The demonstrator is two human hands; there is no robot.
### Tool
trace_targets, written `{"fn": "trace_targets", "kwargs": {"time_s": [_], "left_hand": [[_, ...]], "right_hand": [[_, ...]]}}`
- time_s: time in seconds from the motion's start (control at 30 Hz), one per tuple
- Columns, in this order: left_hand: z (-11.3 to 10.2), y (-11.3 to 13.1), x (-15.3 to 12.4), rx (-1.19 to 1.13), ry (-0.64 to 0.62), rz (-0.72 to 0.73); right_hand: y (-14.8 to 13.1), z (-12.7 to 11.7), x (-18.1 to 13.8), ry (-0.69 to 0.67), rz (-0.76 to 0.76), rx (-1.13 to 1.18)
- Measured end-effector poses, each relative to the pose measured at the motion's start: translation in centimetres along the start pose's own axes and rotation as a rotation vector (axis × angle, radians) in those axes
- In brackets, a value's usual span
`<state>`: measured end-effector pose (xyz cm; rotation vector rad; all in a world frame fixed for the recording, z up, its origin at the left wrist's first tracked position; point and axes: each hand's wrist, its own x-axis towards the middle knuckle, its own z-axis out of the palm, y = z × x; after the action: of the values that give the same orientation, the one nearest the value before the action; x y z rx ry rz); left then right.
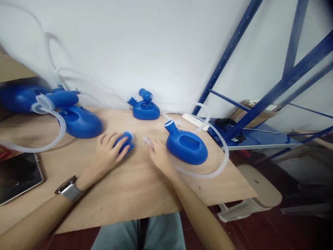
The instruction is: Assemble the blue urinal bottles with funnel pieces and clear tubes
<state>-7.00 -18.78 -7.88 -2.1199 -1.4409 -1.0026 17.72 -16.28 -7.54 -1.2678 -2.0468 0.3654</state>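
My left hand (110, 151), with a watch on its wrist, is wrapped round a short blue plastic spout piece (126, 140) just above the wooden table. To its right, my right hand (158, 152) pinches a translucent hose end (147, 141), pointing towards the blue piece but apart from it. Next to the right hand stands a blue urinal bottle (194, 149) with a slanted neck and a moulded handle. A long translucent hose (223, 149) loops round that bottle and passes behind my right forearm. The fingers partly hide both held parts.
Another blue bottle (146, 110) stands by the wall. At left are more blue bottles (84, 122) with hoses and a tablet (22, 177). A white power strip (195, 121) lies at the table's right edge. Beyond are a blue metal shelf (260, 137) and a beige stool (260, 184).
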Motion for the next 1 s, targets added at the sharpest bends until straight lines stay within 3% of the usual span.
{"fn": "trace_targets", "kwargs": {"time_s": [0.07, 0.2, 0.27, 0.4, 0.47, 0.53, 0.63, 0.73, 0.77, 0.87, 0.9, 0.97, 1.0], "left_hand": [[-0.3, 2.2, 0.1, -0.083, -0.044, 0.053], [-0.8, 6.9, 1.1, -0.387, -0.181, -0.105], [-0.8, 7.8, 2.0, -0.401, -0.216, -0.131], [-0.2, 4.9, 3.2, -0.065, -0.210, -0.098], [0.3, 2.1, 3.3, 0.017, -0.313, -0.191], [0.7, -0.5, 3.2, -0.006, -0.454, -0.304], [1.0, -2.4, 2.7, -0.126, -0.448, -0.346], [0.9, -2.1, 1.9, -0.274, -0.371, -0.361], [0.9, -1.7, 1.7, -0.317, -0.362, -0.377], [1.1, -1.0, 1.2, -0.389, -0.323, -0.441], [1.2, -0.8, 1.1, -0.405, -0.290, -0.465], [1.6, -0.7, 0.9, -0.446, -0.219, -0.499], [1.8, -0.7, 0.7, -0.470, -0.187, -0.509]], "right_hand": [[-0.9, -0.9, -0.4, 0.060, -0.006, 0.193], [-2.5, -2.8, -1.9, 0.048, 0.021, 0.497], [-2.8, -3.7, -2.6, 0.031, 0.017, 0.534], [-1.2, -5.1, -3.2, 0.021, -0.008, 0.402], [0.0, -5.1, -3.5, -0.027, 0.002, 0.301], [0.7, -4.9, -3.9, -0.068, 0.000, 0.188], [0.3, -5.1, -3.5, -0.102, -0.129, 0.060], [-0.4, -7.2, -0.5, -0.103, -0.359, -0.053], [-0.3, -8.3, 1.3, -0.060, -0.373, -0.093], [1.6, -11.9, 8.0, 0.038, -0.140, -0.230], [2.7, -12.9, 10.3, 0.008, -0.026, -0.315], [5.2, -14.3, 14.0, -0.179, 0.171, -0.525], [6.5, -14.6, 15.3, -0.244, 0.211, -0.565]]}}
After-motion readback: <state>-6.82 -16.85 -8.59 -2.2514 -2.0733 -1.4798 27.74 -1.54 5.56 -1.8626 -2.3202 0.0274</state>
